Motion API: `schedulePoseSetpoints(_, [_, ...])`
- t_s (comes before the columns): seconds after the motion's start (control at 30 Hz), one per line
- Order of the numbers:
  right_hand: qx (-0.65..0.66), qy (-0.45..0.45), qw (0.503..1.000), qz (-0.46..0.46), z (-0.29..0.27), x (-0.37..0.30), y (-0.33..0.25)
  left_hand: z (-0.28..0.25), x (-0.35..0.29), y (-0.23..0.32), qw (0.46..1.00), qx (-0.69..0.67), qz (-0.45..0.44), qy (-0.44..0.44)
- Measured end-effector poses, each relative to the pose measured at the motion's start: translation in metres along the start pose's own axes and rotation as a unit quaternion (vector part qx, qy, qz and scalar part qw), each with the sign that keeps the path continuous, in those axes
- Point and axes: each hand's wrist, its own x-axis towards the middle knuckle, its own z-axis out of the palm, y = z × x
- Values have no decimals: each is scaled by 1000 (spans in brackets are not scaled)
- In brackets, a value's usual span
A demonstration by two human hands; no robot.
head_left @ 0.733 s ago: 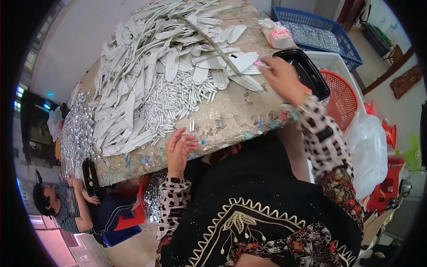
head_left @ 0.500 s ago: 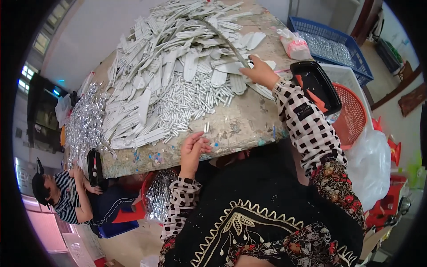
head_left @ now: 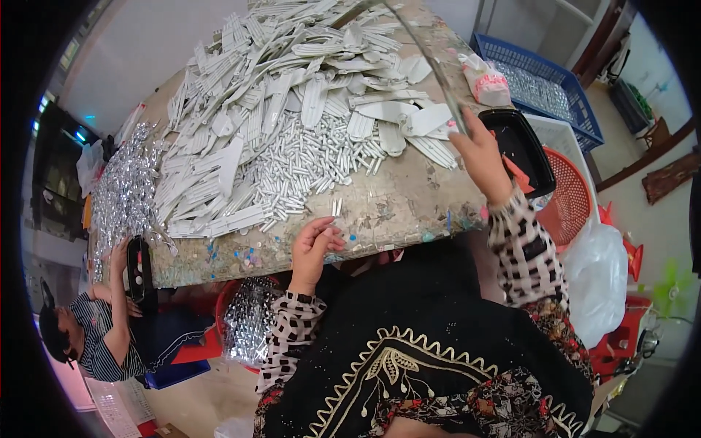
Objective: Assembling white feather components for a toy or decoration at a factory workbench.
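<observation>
From the head view I make out the right grip, right of the frame's centre, clamped on the lower end of a long thin strip; the strip runs from its fingertips up to the top edge, curving over the bench. White flat pieces lie left of that grip. My left grip, below centre, has its fingers loosely curled and apart, just below two small silvery tubes.
</observation>
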Motion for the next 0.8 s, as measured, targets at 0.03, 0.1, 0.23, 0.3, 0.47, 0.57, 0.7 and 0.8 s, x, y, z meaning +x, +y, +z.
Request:
schedulePoseSetpoints(0.03, [0, -3, 1000, -3, -4, -14, -3, 0, -3, 0, 1000, -1, 2, 3])
schedulePoseSetpoints(0.1, [105, 15, 994, -2, -13, -35, -10, 1, -6, 0, 1000, -1, -6, 12])
schedulePoseSetpoints(0.23, [101, 97, 990, -20, -17, -42, 21, 5, -4, 8, 1000, -9, -13, -6])
schedulePoseSetpoints(0.3, [134, 104, 986, 3, -12, -36, 31, 11, -3, 6, 1000, 6, -11, 2])
schedulePoseSetpoints(0.47, [205, 153, 964, 72, -1, 7, 59, 27, 5, 5, 1000, 17, -1, -2])
schedulePoseSetpoints(0.57, [216, 157, 956, 122, 6, 30, 68, 32, 4, 5, 1000, 20, 0, 4])
schedulePoseSetpoints(0.7, [323, 139, 920, 174, 12, 59, 55, 36, 4, 3, 1000, 28, -2, 10])
schedulePoseSetpoints(0.8, [345, 145, 910, 179, 18, 92, 40, 38, 3, 5, 1000, 24, 2, 16])
